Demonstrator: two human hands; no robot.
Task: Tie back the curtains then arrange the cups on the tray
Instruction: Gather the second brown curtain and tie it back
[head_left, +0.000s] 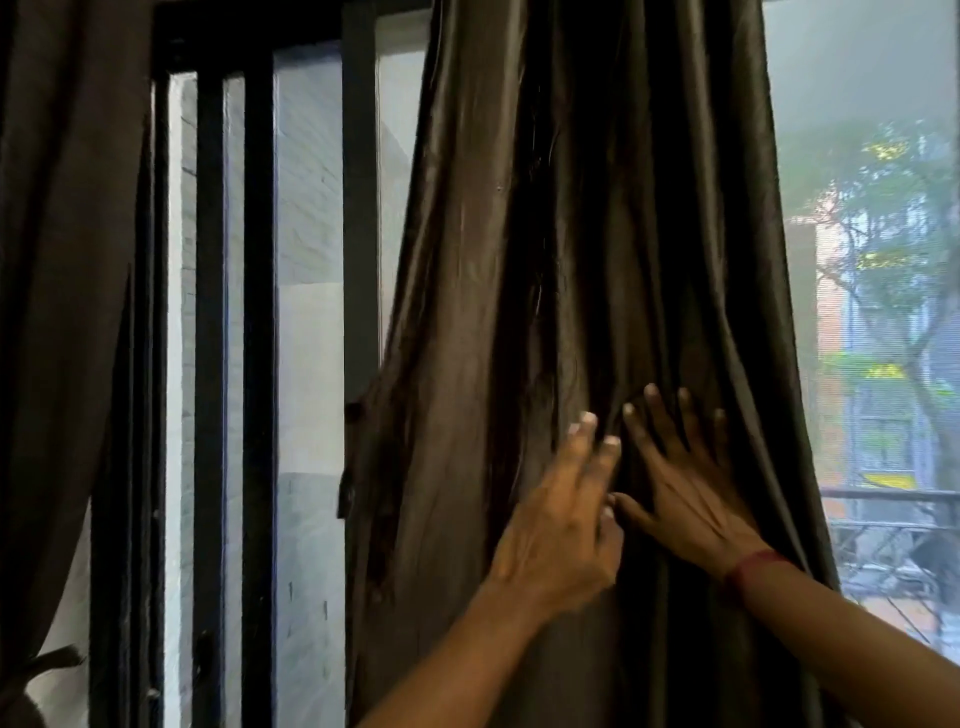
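Pressing on the dark curtain (519, 312) hanging mid-window, gripping nothing.
Bunching in long folds just right of the black window frame (258, 260); reaching in with the left hand (561, 519), fingers straight against the cloth; laying the right hand (685, 483) flat, fingers spread; wearing a red band (753, 564) on the right wrist; showing a second curtain (62, 260) far left.

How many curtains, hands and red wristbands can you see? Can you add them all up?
Curtains: 2, the middle curtain and the left curtain
Hands: 2, the left hand and the right hand, both on the middle curtain
Red wristbands: 1, the red wristband
Total: 5
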